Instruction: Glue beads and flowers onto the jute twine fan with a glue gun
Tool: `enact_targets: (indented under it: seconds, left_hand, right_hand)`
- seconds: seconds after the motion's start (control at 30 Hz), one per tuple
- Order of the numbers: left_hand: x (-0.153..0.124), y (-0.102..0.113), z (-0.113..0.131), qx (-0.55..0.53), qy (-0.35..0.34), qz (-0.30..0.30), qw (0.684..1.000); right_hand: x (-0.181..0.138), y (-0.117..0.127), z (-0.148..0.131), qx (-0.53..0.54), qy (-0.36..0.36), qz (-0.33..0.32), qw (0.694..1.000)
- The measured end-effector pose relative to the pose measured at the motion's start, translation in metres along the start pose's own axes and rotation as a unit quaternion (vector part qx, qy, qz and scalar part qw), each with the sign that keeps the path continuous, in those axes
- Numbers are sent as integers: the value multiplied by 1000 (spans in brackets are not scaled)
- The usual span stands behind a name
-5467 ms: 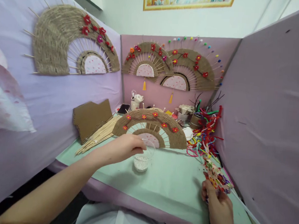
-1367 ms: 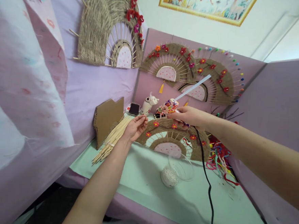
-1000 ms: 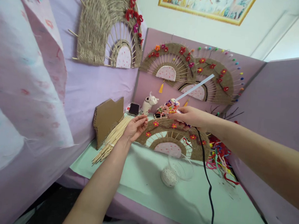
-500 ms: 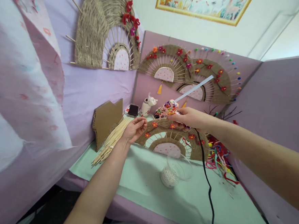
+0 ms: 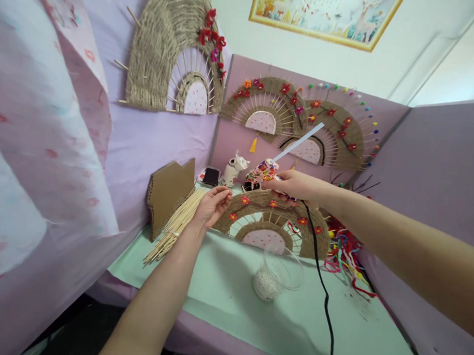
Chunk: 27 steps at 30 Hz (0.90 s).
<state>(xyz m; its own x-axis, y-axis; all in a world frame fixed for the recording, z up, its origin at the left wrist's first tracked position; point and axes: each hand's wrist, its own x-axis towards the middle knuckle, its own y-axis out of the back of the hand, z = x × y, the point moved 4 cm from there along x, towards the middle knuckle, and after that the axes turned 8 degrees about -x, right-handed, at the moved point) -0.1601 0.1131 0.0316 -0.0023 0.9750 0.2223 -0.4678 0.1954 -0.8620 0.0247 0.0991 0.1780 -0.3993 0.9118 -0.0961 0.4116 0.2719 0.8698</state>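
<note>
My left hand (image 5: 212, 207) has thumb and fingertips pressed together beside the woven fan (image 5: 314, 239); anything between them is too small to tell. My right hand (image 5: 295, 184) wraps around the glue gun (image 5: 263, 172). In front, the clear tub (image 5: 286, 272) stands on the table (image 5: 221, 284), white beads (image 5: 265, 285) in its bottom.

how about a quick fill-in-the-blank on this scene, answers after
The floral tool in the right hand trails a ____ cord.
The clear jar on the table holds white ____.
The bundled sticks lie beside a piece of brown ____.
The woven fan standing on the table is decorated with red ____.
Missing words: black; beads; cardboard; flowers.
</note>
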Motion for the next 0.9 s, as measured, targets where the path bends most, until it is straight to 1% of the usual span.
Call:
enact_targets:
  seconds: [0.13, 0.27, 0.4, 0.57, 0.73, 0.9]
  left_hand:
    - [2, 1, -1, -1, -3, 3, 1000]
    - [2, 2, -2, -9, -2, 0, 1000]
    - [3, 2, -1, -22, -16, -9, 1000]
    - [1, 2, 2, -24, -29, 3, 999]
    - [2, 4, 3, -26, -38, 1, 999]
    - [5, 8, 6, -37, -65, -1, 997]
  right_hand:
    - [9, -1, 3, -50, -13, -3, 999]
    - [14, -3, 2, -64, -27, -15, 998]
    - [12, -3, -6, -55, -39, -30, 997]
    - [11, -3, -12, -75, -54, -31, 995]
    - [14, -5, -14, -59, -56, -38, 996]
    - [19, -5, -13, -62, -57, -43, 996]
